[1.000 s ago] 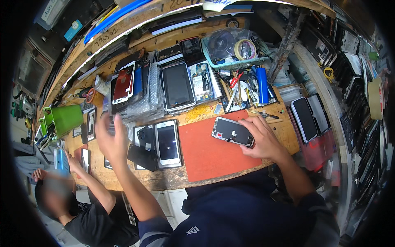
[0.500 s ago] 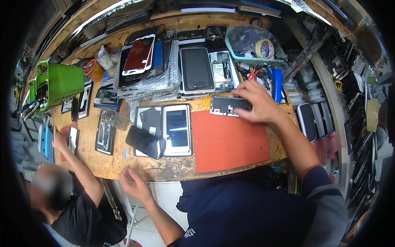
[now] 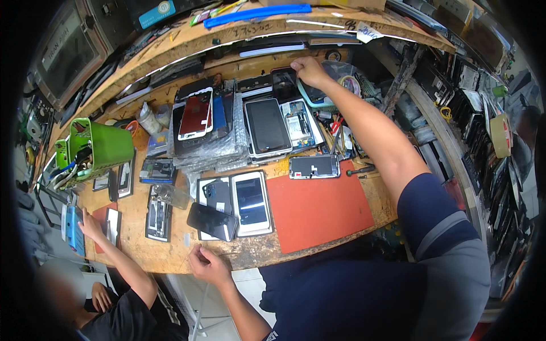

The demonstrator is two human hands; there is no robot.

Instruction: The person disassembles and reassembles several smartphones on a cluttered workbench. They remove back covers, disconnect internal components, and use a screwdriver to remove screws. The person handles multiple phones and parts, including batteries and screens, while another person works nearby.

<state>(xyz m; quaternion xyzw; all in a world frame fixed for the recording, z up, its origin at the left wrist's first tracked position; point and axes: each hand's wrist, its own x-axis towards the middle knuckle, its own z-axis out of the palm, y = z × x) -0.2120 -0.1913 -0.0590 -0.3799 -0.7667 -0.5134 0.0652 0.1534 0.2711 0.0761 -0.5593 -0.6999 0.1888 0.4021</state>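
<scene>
My right hand (image 3: pixel 310 71) is stretched to the back of the wooden bench. Its fingers are bent over the top edge of a small dark phone panel (image 3: pixel 282 84), next to a teal tray (image 3: pixel 318 101). Whether it grips the panel is unclear. My left hand (image 3: pixel 207 264) rests at the bench's front edge, fingers curled with nothing in them. A dark-screened phone (image 3: pixel 314 166) lies alone at the top edge of the red mat (image 3: pixel 321 213). A white phone (image 3: pixel 251 202) and a black phone (image 3: pixel 211 220) lie just left of the mat.
A tablet (image 3: pixel 266 126) and a stack of screens on bubble wrap (image 3: pixel 199 128) fill the middle back. A green basket (image 3: pixel 99 149) stands at the left. Another person sits at the lower left, a hand (image 3: pixel 88 224) by a blue object. Shelves of parts line the right.
My right hand let go of the dark-screened phone at the mat's top edge and reached on to the back of the bench. My left hand dropped from above the phones to the front edge.
</scene>
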